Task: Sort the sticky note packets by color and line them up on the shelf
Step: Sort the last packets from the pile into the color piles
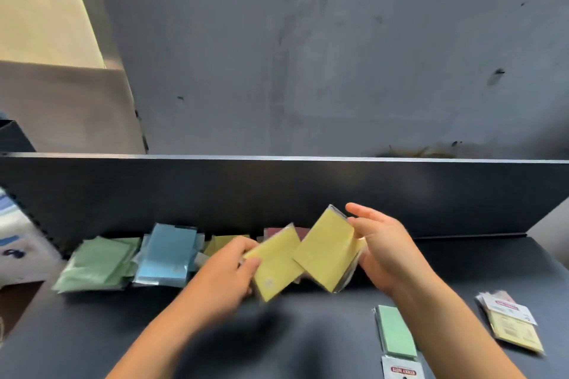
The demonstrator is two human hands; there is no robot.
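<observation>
Closest to us, a green packet [395,331] lies flat on the dark shelf [308,332], long axis running away from us, its white header card at the near end cut off by the bottom of the view. Right of it, a small pile with a yellow packet on top [512,328] sits near the shelf's right edge, too blurry to count. Left of the green packet there's bare shelf, and our forearms cross over it.

Further in, our left hand [228,274] pinches a yellow packet [275,264] by its left corner, tilted like a diamond. Our right hand [381,249] grips a second yellow packet [328,251] by its right edge, also tilted, its lower left corner touching the first one.

Behind the hands, the sorted row sits against the shelf's back wall [277,191]: green stack [98,263] furthest left, blue stack [167,255] beside it, then yellow [220,241] and red [277,231] stacks mostly hidden by what we're holding.
</observation>
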